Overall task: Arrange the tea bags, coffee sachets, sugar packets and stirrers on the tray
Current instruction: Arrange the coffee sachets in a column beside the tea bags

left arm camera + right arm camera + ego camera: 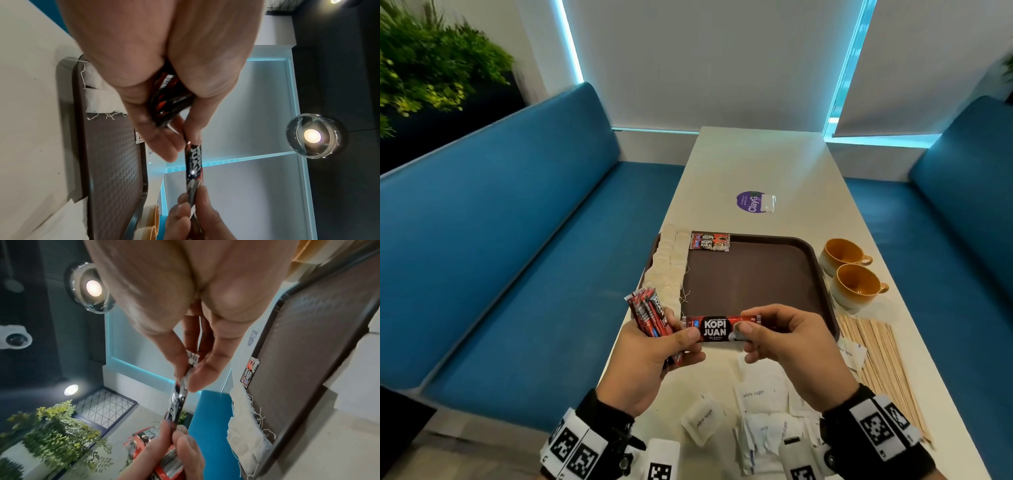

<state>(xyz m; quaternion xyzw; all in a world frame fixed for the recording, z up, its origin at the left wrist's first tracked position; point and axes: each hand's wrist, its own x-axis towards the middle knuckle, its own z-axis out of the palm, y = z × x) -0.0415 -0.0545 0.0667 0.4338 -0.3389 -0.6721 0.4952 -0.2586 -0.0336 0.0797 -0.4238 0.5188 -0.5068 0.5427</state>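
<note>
A brown tray lies on the white table, with tea bags in rows along its left side and two coffee sachets at its far left corner. My left hand grips a fan of red coffee sachets and pinches one end of a single coffee sachet. My right hand pinches that sachet's other end, above the tray's near edge. White sugar packets lie scattered near me. Wooden stirrers lie at the right.
Two orange cups stand right of the tray. A purple sticker and a clear packet sit farther back on the table. Blue benches flank the table. A plant is at far left.
</note>
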